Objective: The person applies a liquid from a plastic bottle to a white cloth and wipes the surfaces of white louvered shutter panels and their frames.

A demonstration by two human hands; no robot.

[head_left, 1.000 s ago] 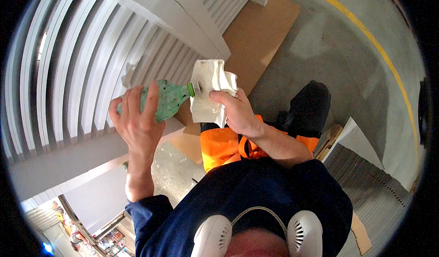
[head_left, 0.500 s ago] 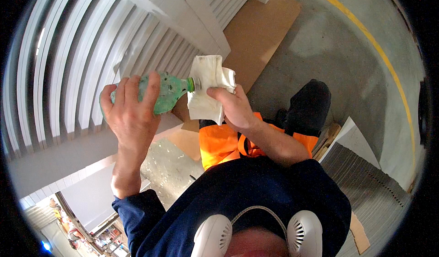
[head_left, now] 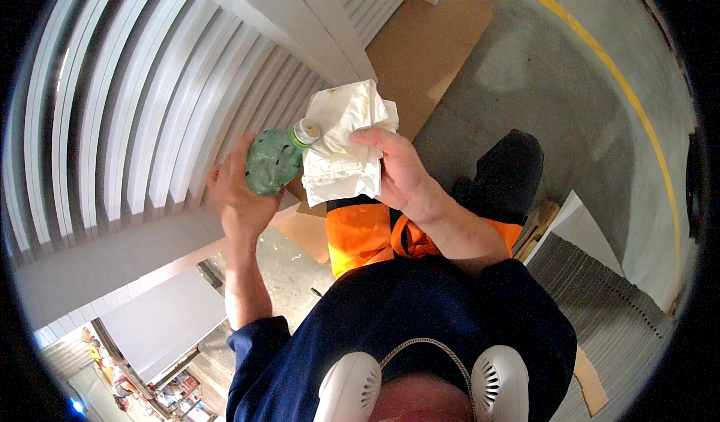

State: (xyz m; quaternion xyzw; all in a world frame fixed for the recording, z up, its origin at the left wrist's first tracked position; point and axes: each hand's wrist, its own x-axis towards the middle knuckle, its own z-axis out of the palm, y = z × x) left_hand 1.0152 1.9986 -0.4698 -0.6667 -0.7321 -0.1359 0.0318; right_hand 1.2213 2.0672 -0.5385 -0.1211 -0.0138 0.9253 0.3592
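My left hand (head_left: pixel 238 197) grips a green plastic bottle (head_left: pixel 274 161) from below, tipped so its white-capped neck points right. That neck touches a crumpled white cloth (head_left: pixel 341 143), bunched in my right hand (head_left: pixel 401 173). Both hands are raised in front of my chest, above the orange part of my clothing (head_left: pixel 360 234). The bottle's lower end is hidden by my left fingers.
A large white slatted panel (head_left: pixel 135 122) fills the left and upper side, close to my left hand. A brown cardboard sheet (head_left: pixel 427 47) lies on the grey concrete floor with a yellow line (head_left: pixel 622 99). A stack of grey ribbed sheets (head_left: pixel 592 294) sits at the right.
My left hand has turned and lowered, tilting the bottle's neck up against the cloth. The right hand with the cloth stayed near the same place.
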